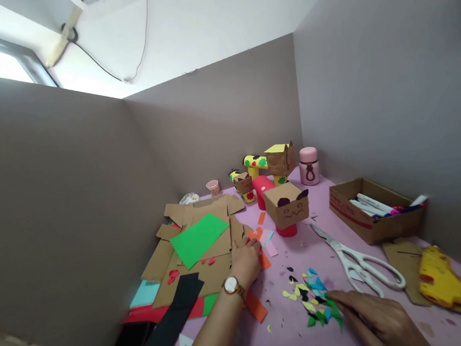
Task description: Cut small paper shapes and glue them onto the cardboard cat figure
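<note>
Paper cutouts (pixel 309 307) lie toward the surface's (pixel 299 256) cropped near edge, at the right hand (pixel 377 319); its grip, and that of the left hand (pixel 246 261) by orange strips (pixel 255 306), I cannot make out.

The single head view looks forward and down over the bench (pixel 285 320), close above the left hand (pixel 246 261) and right hand (pixel 377 316), wide enough to include grey partitions (pixel 225 113) beyond.

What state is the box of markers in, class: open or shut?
Open: no lid covers the cardboard box, and white markers show inside it.
</note>
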A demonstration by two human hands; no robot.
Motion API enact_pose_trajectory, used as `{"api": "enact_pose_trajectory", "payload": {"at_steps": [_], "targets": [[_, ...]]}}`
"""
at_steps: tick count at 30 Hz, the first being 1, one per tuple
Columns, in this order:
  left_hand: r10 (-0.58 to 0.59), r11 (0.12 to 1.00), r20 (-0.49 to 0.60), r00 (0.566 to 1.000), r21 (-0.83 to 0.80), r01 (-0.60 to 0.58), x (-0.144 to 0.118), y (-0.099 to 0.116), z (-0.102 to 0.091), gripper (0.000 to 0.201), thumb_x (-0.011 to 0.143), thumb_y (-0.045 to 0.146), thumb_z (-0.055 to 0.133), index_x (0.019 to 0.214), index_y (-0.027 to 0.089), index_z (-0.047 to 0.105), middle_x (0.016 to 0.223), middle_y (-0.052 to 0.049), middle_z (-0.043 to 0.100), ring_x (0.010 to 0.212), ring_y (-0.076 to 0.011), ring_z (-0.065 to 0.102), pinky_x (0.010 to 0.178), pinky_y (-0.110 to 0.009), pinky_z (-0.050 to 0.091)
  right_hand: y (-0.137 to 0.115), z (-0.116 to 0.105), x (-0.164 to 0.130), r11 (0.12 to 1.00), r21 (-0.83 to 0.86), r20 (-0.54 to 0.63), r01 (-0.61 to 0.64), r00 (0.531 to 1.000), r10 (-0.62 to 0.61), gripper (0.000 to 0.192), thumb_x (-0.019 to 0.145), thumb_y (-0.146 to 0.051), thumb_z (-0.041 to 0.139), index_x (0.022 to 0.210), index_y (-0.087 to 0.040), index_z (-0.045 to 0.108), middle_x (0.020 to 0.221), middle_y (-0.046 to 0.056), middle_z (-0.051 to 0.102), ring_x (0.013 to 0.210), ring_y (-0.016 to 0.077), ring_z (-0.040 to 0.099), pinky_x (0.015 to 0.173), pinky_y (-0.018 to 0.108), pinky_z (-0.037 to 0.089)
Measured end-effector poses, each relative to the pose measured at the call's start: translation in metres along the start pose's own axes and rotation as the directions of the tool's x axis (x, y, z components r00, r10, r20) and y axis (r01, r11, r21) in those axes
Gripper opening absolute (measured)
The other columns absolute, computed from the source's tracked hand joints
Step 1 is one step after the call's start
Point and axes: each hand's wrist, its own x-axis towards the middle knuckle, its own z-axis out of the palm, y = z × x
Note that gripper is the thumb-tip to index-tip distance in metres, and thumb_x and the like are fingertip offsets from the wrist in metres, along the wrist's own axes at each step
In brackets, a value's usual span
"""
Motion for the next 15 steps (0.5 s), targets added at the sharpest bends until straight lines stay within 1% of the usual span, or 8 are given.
{"api": "enact_pose_trajectory", "payload": {"at_steps": [2, 4, 6, 7, 9, 12, 13, 15], "targets": [[-0.026, 1.000, -0.011, 1.000, 0.001, 0.026, -0.003, -0.002, -0.002, 0.023, 0.087, 0.027, 0.057, 0.107, 0.016, 0.060, 0.121, -0.008, 0.058, 0.114, -0.0262, 0.052, 0.098, -0.053, 0.037, -0.001, -0.001, 0.000, 1.000, -0.019, -0.003, 0.014, 1.000, -0.014, 0.022, 0.094, -0.019, 0.040, 0.101, -0.013, 0.059, 0.080, 0.009, 0.078, 0.068, 0.0178, 0.075, 0.058, 0.021, 0.059], [-0.039, 0.999, -0.029, 0.999, -0.025, 0.038, -0.007, -0.002, -0.007, 0.018, 0.088, 0.018, 0.052, 0.102, 0.016, 0.063, 0.119, -0.009, 0.060, 0.117, -0.0265, 0.049, 0.101, -0.053, 0.031, -0.002, -0.002, 0.000, 0.999, -0.029, 0.003, 0.029, 1.000, -0.029, 0.022, 0.093, -0.018, 0.039, 0.101, -0.013, 0.059, 0.078, 0.009, 0.078, 0.066, 0.0181, 0.075, 0.057, 0.022, 0.059], [-0.035, 0.997, -0.045, 0.998, -0.069, 0.032, -0.015, -0.002, -0.013, 0.027, 0.087, 0.008, 0.044, 0.103, 0.018, 0.063, 0.122, -0.011, 0.060, 0.121, -0.0264, 0.046, 0.103, -0.050, 0.027, -0.004, -0.003, 0.001, 0.999, -0.028, 0.008, 0.037, 0.999, -0.037, 0.022, 0.093, -0.017, 0.039, 0.101, -0.013, 0.059, 0.078, 0.009, 0.079, 0.065, 0.0182, 0.075, 0.057, 0.022, 0.059], [-0.027, 0.995, -0.046, 0.999, -0.095, 0.022, -0.021, -0.001, -0.017, 0.031, 0.087, 0.006, 0.041, 0.105, 0.019, 0.063, 0.121, -0.011, 0.061, 0.120, -0.0255, 0.047, 0.103, -0.046, 0.028, -0.004, -0.004, 0.001, 0.999, -0.030, 0.007, 0.037, 0.999, -0.037, 0.022, 0.093, -0.016, 0.039, 0.100, -0.013, 0.060, 0.079, 0.009, 0.079, 0.066, 0.0183, 0.075, 0.057, 0.022, 0.059], [0.001, 0.989, -0.030, 1.000, -0.146, -0.006, -0.036, -0.001, -0.026, 0.032, 0.086, 0.009, 0.041, 0.106, 0.020, 0.063, 0.114, -0.009, 0.064, 0.112, -0.0226, 0.052, 0.098, -0.038, 0.035, -0.004, -0.005, 0.001, 0.999, -0.039, 0.006, 0.028, 1.000, -0.028, 0.022, 0.092, -0.017, 0.040, 0.099, -0.012, 0.061, 0.079, 0.009, 0.079, 0.067, 0.0186, 0.075, 0.059, 0.023, 0.059], [0.029, 0.978, 0.019, 0.999, -0.205, -0.025, -0.068, 0.001, -0.038, 0.024, 0.084, 0.016, 0.046, 0.098, 0.020, 0.065, 0.103, -0.006, 0.066, 0.099, -0.0206, 0.058, 0.086, -0.030, 0.043, -0.003, -0.005, 0.000, 0.999, -0.044, 0.014, 0.021, 1.000, -0.021, 0.022, 0.091, -0.017, 0.042, 0.098, -0.011, 0.062, 0.081, 0.010, 0.079, 0.069, 0.0190, 0.075, 0.061, 0.023, 0.059], [0.035, 0.975, 0.039, 0.999, -0.219, -0.025, -0.079, 0.002, -0.040, 0.022, 0.080, 0.017, 0.051, 0.097, 0.021, 0.065, 0.101, -0.006, 0.066, 0.096, -0.0205, 0.059, 0.084, -0.029, 0.045, -0.003, -0.004, -0.001, 0.999, -0.037, 0.019, 0.022, 1.000, -0.021, 0.022, 0.090, -0.016, 0.043, 0.098, -0.011, 0.062, 0.081, 0.010, 0.078, 0.070, 0.0190, 0.075, 0.061, 0.023, 0.059], [0.047, 0.970, 0.071, 0.996, -0.242, -0.028, -0.099, 0.004, -0.039, 0.026, 0.071, 0.017, 0.062, 0.097, 0.022, 0.065, 0.100, -0.004, 0.065, 0.095, -0.0207, 0.058, 0.081, -0.028, 0.045, -0.003, -0.002, -0.003, 1.000, -0.015, 0.031, 0.024, 0.999, -0.023, 0.021, 0.087, -0.013, 0.046, 0.099, -0.011, 0.063, 0.083, 0.010, 0.078, 0.071, 0.0190, 0.075, 0.062, 0.023, 0.059]]}}
